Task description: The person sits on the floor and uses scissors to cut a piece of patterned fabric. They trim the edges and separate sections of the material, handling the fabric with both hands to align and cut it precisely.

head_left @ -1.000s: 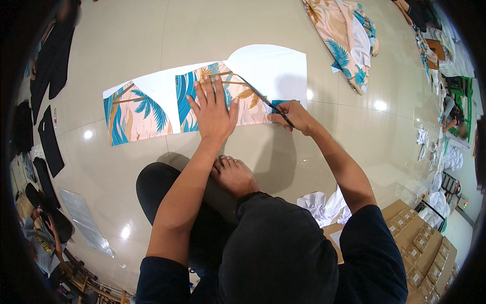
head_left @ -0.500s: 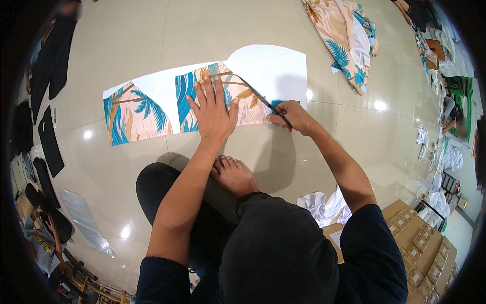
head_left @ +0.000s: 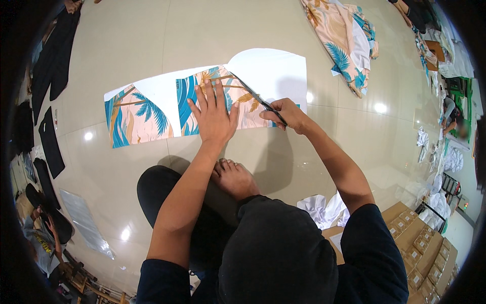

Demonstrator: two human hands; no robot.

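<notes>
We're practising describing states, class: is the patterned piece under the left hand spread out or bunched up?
Spread out: the patterned piece lies flat, and the left hand rests open on it. Hidden layers beneath: cannot tell.

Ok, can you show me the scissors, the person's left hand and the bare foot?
Scissors (head_left: 257,97): head view, on the blades.
Left hand (head_left: 214,122): head view, on the back of it.
Bare foot (head_left: 237,181): head view, on its top.

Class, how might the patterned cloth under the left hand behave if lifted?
The cloth would probably droop: similar fabric at the upper right lies in loose folds. It may also feel light for its size, since it looks thin and lies flat.
</notes>
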